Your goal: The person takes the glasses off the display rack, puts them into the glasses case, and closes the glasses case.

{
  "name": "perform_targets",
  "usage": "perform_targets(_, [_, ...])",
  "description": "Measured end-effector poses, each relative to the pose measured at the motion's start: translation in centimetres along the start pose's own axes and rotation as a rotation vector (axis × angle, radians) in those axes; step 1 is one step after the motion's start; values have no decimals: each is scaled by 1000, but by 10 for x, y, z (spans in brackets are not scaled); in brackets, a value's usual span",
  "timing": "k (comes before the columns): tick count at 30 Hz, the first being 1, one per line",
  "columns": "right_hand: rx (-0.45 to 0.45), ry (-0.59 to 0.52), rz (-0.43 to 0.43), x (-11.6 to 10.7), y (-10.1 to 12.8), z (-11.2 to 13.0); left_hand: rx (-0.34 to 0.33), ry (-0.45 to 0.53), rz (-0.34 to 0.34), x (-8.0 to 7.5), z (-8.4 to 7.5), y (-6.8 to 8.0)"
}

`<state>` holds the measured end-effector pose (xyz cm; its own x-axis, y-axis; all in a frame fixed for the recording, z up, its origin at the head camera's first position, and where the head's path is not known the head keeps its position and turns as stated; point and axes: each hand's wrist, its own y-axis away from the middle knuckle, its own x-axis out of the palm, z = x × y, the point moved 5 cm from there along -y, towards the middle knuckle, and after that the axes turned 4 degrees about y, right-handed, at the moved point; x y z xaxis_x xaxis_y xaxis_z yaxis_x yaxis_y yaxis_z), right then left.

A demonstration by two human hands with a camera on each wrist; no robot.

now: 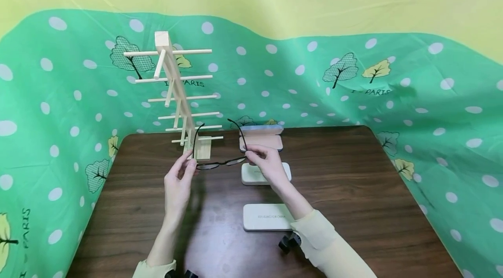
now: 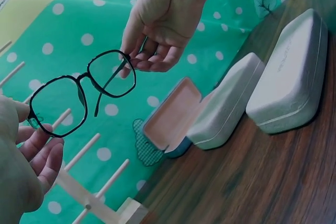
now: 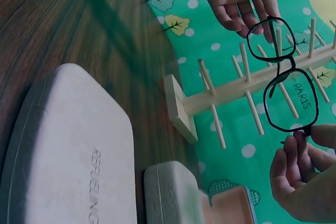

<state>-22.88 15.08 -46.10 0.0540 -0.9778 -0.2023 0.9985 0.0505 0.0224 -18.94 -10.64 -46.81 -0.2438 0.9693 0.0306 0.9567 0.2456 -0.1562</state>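
A pair of black-framed eyeglasses is held in the air above the table, its temples unfolded and pointing away from me. My left hand pinches the left hinge end between thumb and fingers. At the opposite end, my right hand pinches the frame near the right hinge. Both clear lenses show in the left wrist view, where the eyeglasses hang between the two hands. Just behind the left hand stands a wooden rack with rows of pegs on an upright post.
An open glasses case with pink lining lies at the table's back. Nearer are a closed white case and another closed white case, partly behind the right arm. The brown table meets a green dotted cloth at the back.
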Motion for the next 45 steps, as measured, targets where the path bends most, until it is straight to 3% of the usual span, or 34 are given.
perform_targets(9, [44,-16,-64,-16,4,-3,19,-45,74,20,5,-1])
perform_targets(20, [59,-52,-101,-39,8,-10,53,2,252,46,6,-5])
perform_targets(25, [72,-44,-106,-46,10,-12,42,9,269,52,9,-6])
perform_targets(45, [70,-11,-132,-61,17,-13,98,-29,380,67,5,-4])
